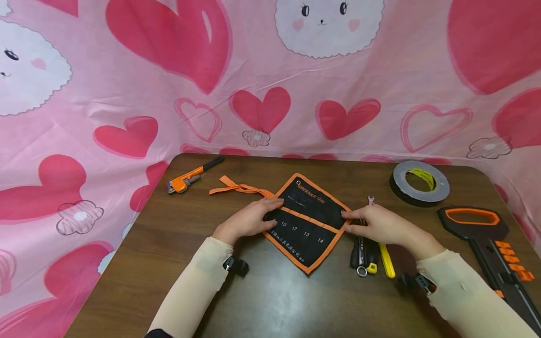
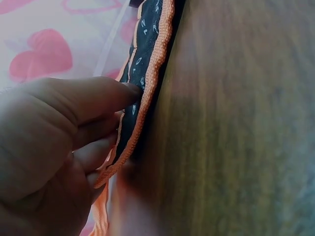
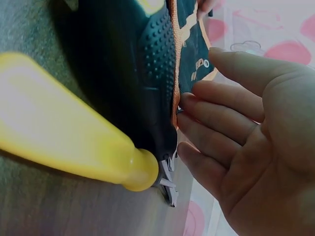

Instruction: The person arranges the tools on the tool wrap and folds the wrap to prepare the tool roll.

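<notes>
A black tool pouch [image 1: 314,213] with orange trim and numbered pockets lies on the table between both hands. My left hand [image 1: 252,217] pinches its left edge, thumb on the printed face and fingers at the border, as the left wrist view shows. At the pouch's right corner my right hand [image 1: 382,225] touches the trim with extended fingers; its palm holds nothing in the right wrist view. Below that hand lie a yellow-handled tool [image 1: 386,261], a wrench [image 1: 361,271] and dark-handled tools [image 1: 372,257], partly covered by the hand.
An orange pipe wrench [image 1: 184,180] lies at the back left, near the pouch's orange tie [image 1: 241,188]. A grey tape roll [image 1: 436,184] sits at the back right. Along the right edge is a black and orange tool [image 1: 486,239]. Pink heart-patterned cloth [image 1: 346,84] hangs behind.
</notes>
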{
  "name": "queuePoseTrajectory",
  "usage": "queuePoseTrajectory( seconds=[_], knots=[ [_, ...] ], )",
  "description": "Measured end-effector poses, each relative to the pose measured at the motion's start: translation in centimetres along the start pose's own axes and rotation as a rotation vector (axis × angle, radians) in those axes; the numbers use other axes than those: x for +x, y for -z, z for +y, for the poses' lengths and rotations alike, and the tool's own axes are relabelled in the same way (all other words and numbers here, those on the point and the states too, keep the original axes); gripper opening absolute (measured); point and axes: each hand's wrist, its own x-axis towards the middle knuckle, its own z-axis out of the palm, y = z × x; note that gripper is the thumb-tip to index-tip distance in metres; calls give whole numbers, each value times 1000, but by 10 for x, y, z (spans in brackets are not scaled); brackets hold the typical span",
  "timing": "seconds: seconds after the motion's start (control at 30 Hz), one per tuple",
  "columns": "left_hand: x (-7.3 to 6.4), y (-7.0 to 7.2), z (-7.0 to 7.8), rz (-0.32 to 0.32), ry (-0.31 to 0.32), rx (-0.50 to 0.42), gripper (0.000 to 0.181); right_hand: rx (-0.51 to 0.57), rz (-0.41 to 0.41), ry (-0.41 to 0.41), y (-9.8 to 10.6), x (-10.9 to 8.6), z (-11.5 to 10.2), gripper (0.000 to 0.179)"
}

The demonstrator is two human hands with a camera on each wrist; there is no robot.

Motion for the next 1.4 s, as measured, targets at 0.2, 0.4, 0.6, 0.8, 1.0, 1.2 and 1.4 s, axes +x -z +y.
queuePoseTrajectory(
  seconds=[0.2,0.4,0.6,0.8,1.0,1.2,1.4],
  knots=[
    [0,3,6,9,15,29,64,-14,7,7,0,-3,-3,50],
    [-13,-2,7,103,-29,3,62,4,38,17,-1,-5,-2,49],
    [-40,-5,21,221,24,-43,63,-26,141,69,3,3,-4,56],
    [-55,-18,38,235,123,-22,66,-1,121,77,6,21,-6,62],
    [-58,-31,48,199,164,27,71,-1,34,63,2,36,-4,63],
    [-56,-37,49,148,187,78,76,-36,-7,55,1,40,-3,59],
    [-52,-34,45,138,183,91,76,-49,-17,34,2,40,-5,56]
  ],
)
